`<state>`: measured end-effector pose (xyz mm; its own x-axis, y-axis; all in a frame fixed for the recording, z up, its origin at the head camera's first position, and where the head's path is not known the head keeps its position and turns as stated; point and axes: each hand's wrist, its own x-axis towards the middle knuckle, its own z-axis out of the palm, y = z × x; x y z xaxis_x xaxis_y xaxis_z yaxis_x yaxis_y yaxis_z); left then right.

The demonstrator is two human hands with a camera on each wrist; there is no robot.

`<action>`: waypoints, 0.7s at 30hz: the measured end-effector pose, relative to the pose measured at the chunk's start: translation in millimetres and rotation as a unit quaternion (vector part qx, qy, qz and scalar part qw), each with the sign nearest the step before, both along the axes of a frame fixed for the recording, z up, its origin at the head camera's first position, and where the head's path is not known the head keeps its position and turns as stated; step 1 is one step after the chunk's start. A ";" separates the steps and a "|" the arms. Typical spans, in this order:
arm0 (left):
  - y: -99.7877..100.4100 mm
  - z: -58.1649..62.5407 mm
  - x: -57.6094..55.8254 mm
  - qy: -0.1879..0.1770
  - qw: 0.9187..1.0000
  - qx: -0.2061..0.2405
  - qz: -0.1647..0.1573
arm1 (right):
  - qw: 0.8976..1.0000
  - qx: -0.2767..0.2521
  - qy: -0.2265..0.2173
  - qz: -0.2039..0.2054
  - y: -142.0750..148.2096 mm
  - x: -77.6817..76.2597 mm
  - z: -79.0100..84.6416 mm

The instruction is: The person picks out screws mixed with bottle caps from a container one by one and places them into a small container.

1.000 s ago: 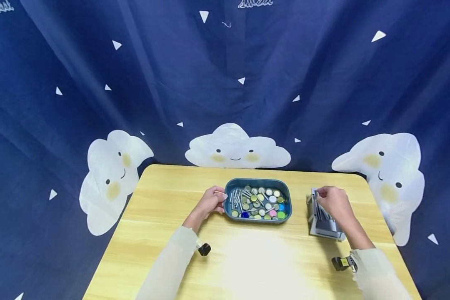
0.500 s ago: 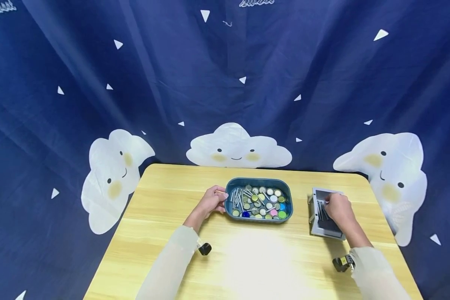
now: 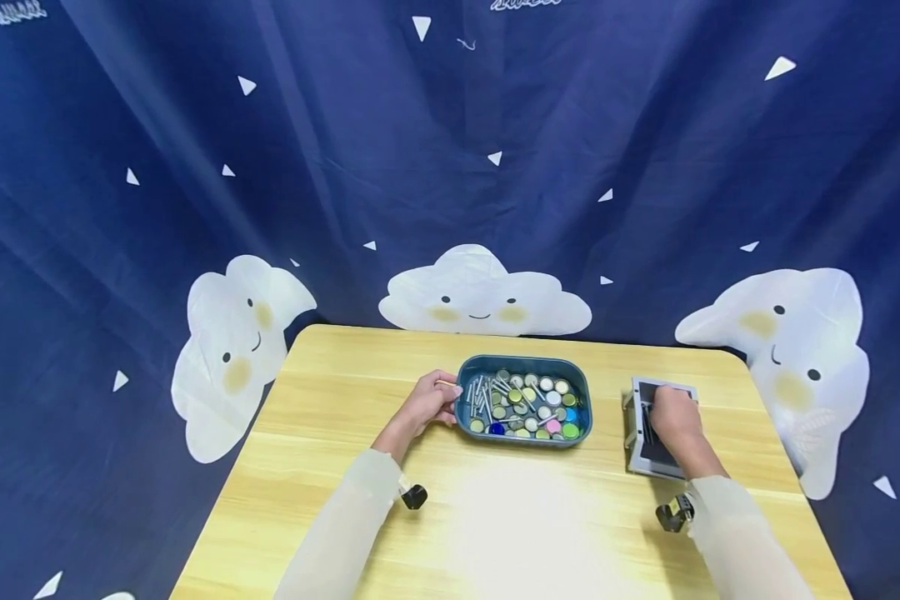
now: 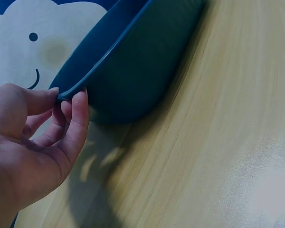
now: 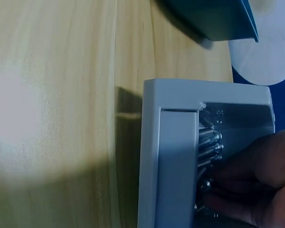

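Observation:
The left hand (image 3: 426, 402) pinches the left rim of a dark teal plastic tray (image 3: 528, 442) between thumb and fingers; the left wrist view shows this grip closely. Silver metal screws (image 3: 480, 397) with round heads and many coloured round caps (image 3: 553, 426) lie in the tray. To its right, the right hand (image 3: 675, 414) reaches into a grey box (image 3: 657, 470) with an open top. In the right wrist view its fingertips pinch a round-headed screw (image 5: 206, 185), beside several similar screws (image 5: 210, 142) inside the box. Part of the box is hidden by the hand.
A light wooden table (image 3: 330, 400) bears both containers, with a gap between tray and box. A navy curtain (image 3: 360, 150) with white clouds hangs behind the table's far edge. Small black cameras (image 3: 414, 497) sit on both wrists.
From the box's upper left edge, the right hand has moved in over its opening and down inside. The left hand has stayed on the tray rim. The whole view has shifted slightly.

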<state>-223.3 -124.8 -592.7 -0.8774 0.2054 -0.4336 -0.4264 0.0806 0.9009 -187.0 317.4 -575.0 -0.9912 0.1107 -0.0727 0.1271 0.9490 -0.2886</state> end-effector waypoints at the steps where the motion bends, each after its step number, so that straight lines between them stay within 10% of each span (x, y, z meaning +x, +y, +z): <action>1: 0.1 -0.8 -0.2 -0.001 1.000 0.001 0.001 | 1.000 0.003 -0.001 0.001 -0.1 -0.2 -0.6; 21: -0.7 -4.9 -0.1 0.005 1.000 0.009 -0.001 | 0.999 0.021 0.024 0.021 -7.2 2.0 10.9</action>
<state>-223.4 -125.5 -597.7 -0.8813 0.2144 -0.4210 -0.4170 0.0659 0.9065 -185.0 310.2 -564.1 -0.9973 0.0700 -0.0201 0.0728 0.9648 -0.2527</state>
